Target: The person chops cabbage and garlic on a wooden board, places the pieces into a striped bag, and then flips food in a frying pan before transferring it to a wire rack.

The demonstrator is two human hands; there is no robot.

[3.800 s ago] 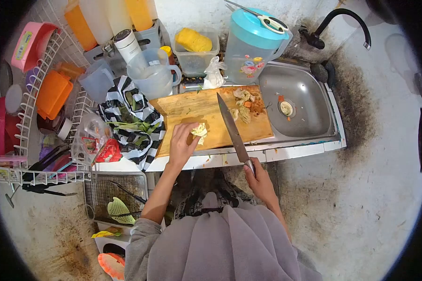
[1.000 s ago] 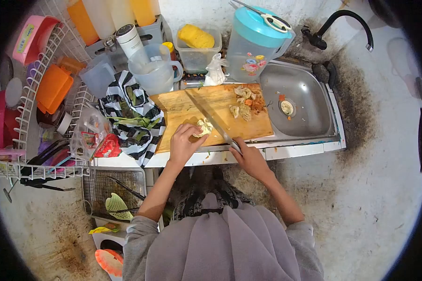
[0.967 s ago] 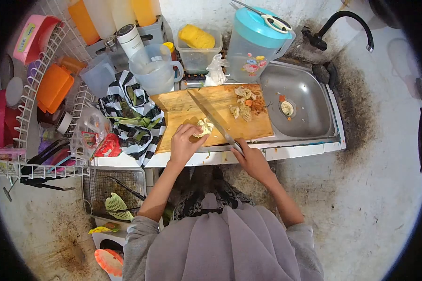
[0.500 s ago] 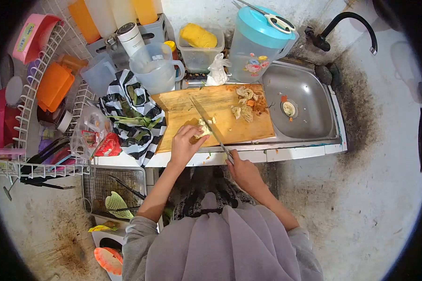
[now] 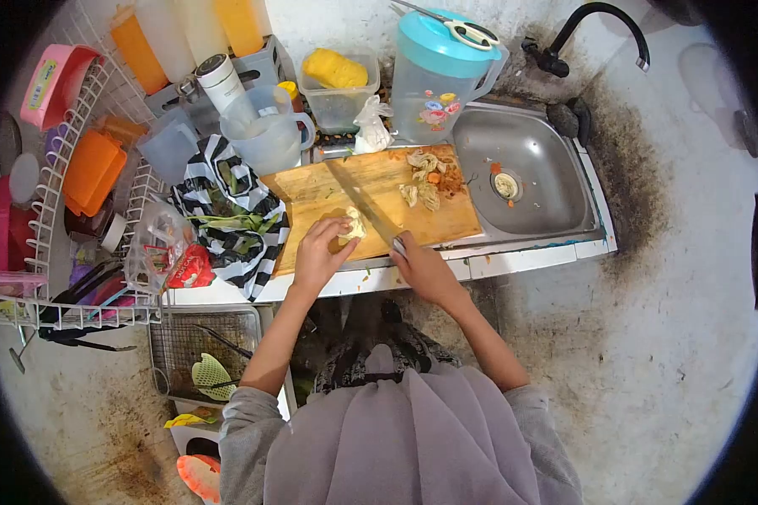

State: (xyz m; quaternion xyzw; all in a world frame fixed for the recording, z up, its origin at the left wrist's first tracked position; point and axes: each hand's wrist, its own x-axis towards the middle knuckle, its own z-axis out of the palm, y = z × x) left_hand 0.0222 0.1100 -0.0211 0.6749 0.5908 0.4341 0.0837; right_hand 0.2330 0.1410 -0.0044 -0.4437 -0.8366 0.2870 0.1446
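Note:
My left hand point(image 5: 318, 257) grips a pale yellow-green vegetable piece point(image 5: 354, 224) with bent fingers, on the near part of the wooden cutting board point(image 5: 312, 198). My right hand point(image 5: 427, 271) is closed around the handle of a knife point(image 5: 362, 200). Its long blade slants away to the far left across the board, just to the right of the vegetable piece. Pale wilted scraps point(image 5: 425, 177) and reddish-orange bits lie at the board's right end. Beside the board's left edge sits a black-and-white striped plastic bag point(image 5: 257, 206) with green leaves on it.
A steel sink point(image 5: 556, 202) with scraps at its drain adjoins the board on the right, under a black faucet point(image 5: 598, 25). Behind stand a blue-lidded jug point(image 5: 421, 84) with scissors on top, a clear tub point(image 5: 341, 105) and plastic pitchers point(image 5: 265, 139). A white dish rack point(image 5: 59, 160) is at left.
My right hand has moved forward with the knife, and the blade now shows more of its broad side. My left hand stays at the vegetable piece. The whole view has shifted slightly.

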